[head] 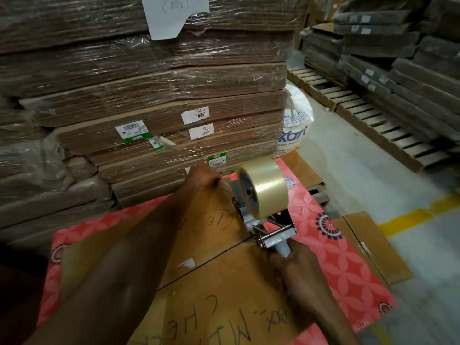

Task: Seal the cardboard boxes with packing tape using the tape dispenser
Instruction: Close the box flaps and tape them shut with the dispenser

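Nearest me, a flat brown cardboard box [224, 282] with scrawled lettering lies on the red floral counter [348, 257]. Left hand [202, 176], blurred, presses its far edge; grip unclear. Right hand [296, 260] clasps the grey tape dispenser [263, 212] on the seam.

Tape dispenser [261, 207] on cardboard box [211, 270], pallet stack [149, 95] behind.

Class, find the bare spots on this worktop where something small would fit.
Free: red floral cloth right of the cardboard box, and the strip left of it. Crowded: the box seam, with the tape dispenser, right hand and left hand.
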`<state>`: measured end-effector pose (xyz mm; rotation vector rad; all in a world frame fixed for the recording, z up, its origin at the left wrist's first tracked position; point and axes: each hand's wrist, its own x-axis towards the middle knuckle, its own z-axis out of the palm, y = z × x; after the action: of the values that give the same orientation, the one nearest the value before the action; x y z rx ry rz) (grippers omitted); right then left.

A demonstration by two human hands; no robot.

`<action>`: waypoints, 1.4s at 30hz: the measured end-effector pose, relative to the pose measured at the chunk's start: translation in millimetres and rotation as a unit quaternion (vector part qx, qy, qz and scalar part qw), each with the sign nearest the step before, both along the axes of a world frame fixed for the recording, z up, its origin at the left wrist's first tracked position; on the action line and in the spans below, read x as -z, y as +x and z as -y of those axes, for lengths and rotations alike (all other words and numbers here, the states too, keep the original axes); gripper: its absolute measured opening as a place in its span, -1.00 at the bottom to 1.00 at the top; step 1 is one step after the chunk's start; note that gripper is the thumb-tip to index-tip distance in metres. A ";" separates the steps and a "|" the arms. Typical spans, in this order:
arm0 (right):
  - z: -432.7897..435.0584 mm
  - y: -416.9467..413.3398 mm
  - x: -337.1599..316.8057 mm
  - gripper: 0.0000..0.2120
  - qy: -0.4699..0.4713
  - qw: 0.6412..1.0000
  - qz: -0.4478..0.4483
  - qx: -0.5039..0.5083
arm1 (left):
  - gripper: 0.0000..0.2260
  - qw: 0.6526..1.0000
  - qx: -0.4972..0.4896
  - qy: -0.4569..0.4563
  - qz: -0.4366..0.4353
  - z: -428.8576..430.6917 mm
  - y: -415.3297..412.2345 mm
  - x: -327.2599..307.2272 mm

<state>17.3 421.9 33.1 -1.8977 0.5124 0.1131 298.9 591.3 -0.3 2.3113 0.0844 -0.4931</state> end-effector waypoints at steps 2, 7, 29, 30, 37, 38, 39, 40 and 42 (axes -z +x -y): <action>-2.1 -0.2 -3.0 -0.90 -0.017 1.000 -0.005 -0.002 | -0.92 0.999 0.005 0.024 0.026 3.7 -5.3 -4.9; -6.5 2.5 -8.9 -0.88 -0.038 0.999 -0.019 -0.001 | -0.82 0.985 0.061 0.023 0.162 25.6 -48.9 -43.8; 22.9 -93.1 -1.9 -0.92 -0.063 0.996 -0.055 -0.005 | -0.62 0.912 0.237 0.317 0.112 43.0 -54.4 -14.9; 22.3 -96.2 -1.2 -0.92 -0.064 0.996 -0.058 0.004 | -0.58 0.913 0.227 0.319 0.117 43.1 -56.7 -15.1; 22.1 -96.8 2.0 -0.83 -0.062 0.997 -0.038 0.010 | -0.22 0.946 0.140 0.235 0.175 58.9 -142.9 -6.7; 21.4 -96.3 2.4 -0.83 -0.063 0.997 -0.035 0.009 | -0.22 0.942 0.149 0.249 0.171 58.1 -152.4 -0.8; 20.4 -94.7 2.1 -0.81 -0.060 0.998 -0.033 0.011 | -0.23 0.936 0.153 0.264 0.174 56.9 -154.9 3.5; 20.2 -91.5 2.7 -0.77 -0.063 0.998 -0.027 0.007 | -0.26 0.934 0.153 0.270 0.178 56.4 -151.4 4.6; 18.7 -79.3 1.7 -0.74 -0.089 0.996 -0.006 -0.013 | -0.30 0.932 0.153 0.279 0.173 56.9 -138.4 1.9</action>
<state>-62.0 403.2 31.4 -2.0792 0.5200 0.0999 160.6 534.4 -2.2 2.9588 -0.3572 -0.2175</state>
